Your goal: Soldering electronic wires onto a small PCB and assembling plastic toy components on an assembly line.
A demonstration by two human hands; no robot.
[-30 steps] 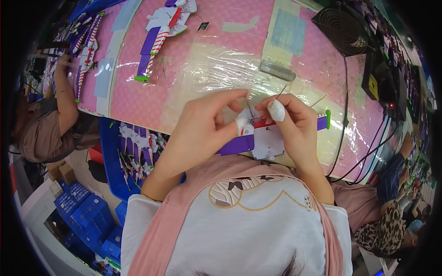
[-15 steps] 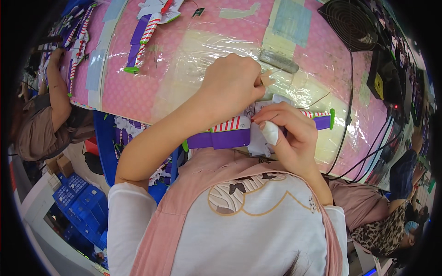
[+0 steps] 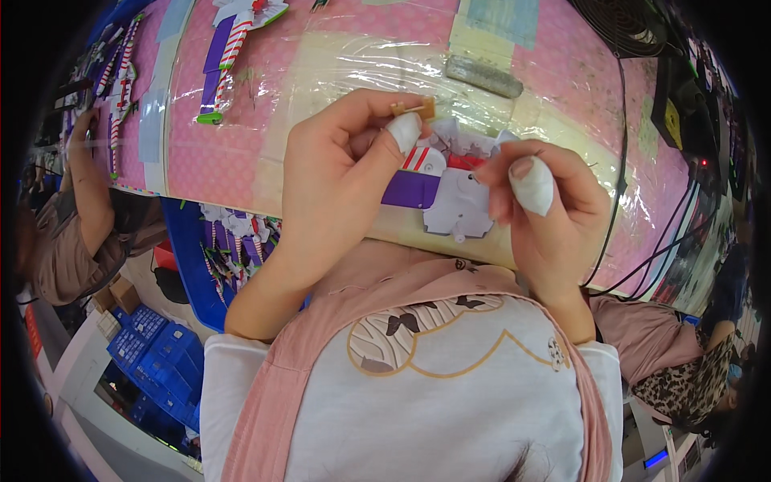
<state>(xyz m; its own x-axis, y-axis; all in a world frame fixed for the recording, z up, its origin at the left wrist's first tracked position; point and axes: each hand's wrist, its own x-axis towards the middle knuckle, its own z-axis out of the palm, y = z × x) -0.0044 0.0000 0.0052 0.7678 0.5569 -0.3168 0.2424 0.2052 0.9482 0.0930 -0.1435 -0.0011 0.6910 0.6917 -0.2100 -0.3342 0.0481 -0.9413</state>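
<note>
My left hand (image 3: pixel 341 173), with a white wrap on the thumb, pinches a small tan flat piece (image 3: pixel 428 108) above the table. Below it lies a winged toy part: a white plastic body (image 3: pixel 459 202) with a purple panel (image 3: pixel 411 189), a red-and-white striped edge (image 3: pixel 418 160) and a red bit in the middle. My right hand (image 3: pixel 554 205), its thumb wrapped in white too, is closed just right of the white body. A thin dark wire-like end shows at its fingertips; what they grip is unclear. The toy's right wing is hidden behind this hand.
A grey metal bar (image 3: pixel 483 76) lies beyond my hands on the plastic-covered pink table (image 3: pixel 241 161). Another winged part (image 3: pixel 221 68) rests at far left. A black fan (image 3: pixel 622 24) and cables stand right. A blue bin (image 3: pixel 189 265) holds more parts. Co-workers sit on both sides.
My left hand has turned over and drawn back left, bringing the tan piece with it. My right hand has moved right off the toy's middle, uncovering the white body. The view has shifted slightly.
</note>
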